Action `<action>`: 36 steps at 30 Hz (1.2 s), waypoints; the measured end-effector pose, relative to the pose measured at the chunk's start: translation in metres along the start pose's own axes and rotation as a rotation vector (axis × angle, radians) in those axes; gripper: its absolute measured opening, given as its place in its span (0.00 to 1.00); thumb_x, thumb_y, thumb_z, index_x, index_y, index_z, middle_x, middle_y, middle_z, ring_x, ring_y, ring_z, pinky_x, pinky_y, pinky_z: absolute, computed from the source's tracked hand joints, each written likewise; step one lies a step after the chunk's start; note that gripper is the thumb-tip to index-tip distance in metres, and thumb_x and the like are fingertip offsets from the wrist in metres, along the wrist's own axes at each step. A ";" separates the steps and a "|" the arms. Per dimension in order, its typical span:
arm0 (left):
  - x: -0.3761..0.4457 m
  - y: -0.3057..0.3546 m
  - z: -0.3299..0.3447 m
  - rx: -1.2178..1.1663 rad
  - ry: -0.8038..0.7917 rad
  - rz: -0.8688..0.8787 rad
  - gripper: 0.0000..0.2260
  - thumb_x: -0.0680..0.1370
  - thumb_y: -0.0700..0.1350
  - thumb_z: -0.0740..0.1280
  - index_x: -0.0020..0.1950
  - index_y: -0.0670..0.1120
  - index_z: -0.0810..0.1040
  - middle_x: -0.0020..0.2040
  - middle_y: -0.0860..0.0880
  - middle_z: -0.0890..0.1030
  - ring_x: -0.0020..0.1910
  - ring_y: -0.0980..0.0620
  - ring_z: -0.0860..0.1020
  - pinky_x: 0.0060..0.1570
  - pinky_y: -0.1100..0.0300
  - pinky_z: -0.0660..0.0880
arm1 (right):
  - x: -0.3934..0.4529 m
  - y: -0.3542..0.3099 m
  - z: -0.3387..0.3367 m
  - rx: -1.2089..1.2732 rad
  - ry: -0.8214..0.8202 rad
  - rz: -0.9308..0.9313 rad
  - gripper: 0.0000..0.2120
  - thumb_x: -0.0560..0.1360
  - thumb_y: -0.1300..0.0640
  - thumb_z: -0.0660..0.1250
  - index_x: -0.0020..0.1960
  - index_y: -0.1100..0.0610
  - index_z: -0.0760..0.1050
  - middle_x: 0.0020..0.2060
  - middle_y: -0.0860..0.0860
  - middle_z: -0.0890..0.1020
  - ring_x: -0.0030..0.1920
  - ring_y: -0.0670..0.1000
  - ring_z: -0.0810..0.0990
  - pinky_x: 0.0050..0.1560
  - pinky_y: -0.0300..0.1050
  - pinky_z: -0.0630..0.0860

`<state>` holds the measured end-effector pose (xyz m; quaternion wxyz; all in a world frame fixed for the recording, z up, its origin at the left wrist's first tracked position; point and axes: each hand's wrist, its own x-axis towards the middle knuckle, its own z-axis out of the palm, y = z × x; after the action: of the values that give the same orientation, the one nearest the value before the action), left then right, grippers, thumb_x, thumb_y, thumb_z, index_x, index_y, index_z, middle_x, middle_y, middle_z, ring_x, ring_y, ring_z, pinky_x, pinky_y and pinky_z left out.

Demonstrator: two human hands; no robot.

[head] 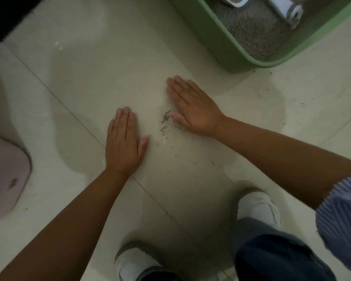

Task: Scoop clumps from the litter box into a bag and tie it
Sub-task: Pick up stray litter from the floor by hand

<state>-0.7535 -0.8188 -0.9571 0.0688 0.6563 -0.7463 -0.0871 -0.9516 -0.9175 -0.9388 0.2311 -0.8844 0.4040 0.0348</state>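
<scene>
just gritty grey litter (165, 120) between flat hands

Pale tiled floor (89, 82), glossy, w/ a thin grout line running diagonally. Landmark: green litter box (221, 39) sitting on the floor. Just below its near corner — small heap of spilled litter (165, 120), loose grains trailing away from the box; more stray grains off its lower-right side. Both hands lie flat on the tiles either side of the heap: right hand (193, 107) nearer the box, left hand (124, 141) farther. White shoes (257, 207) well away from the box. Pink object (6, 175) far from it, at frame edge.
</scene>
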 end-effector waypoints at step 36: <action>-0.047 0.005 -0.004 -0.113 -0.013 0.028 0.29 0.81 0.58 0.46 0.68 0.33 0.57 0.65 0.28 0.69 0.67 0.39 0.59 0.73 0.63 0.44 | -0.021 -0.073 0.052 0.135 0.364 0.055 0.32 0.80 0.48 0.41 0.63 0.73 0.69 0.62 0.70 0.73 0.63 0.68 0.73 0.71 0.41 0.53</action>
<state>-0.7513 -0.7717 -0.9519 0.1022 0.6404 -0.7496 -0.1322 -0.9054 -0.8388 -0.9526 0.2117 -0.8472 0.4647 -0.1466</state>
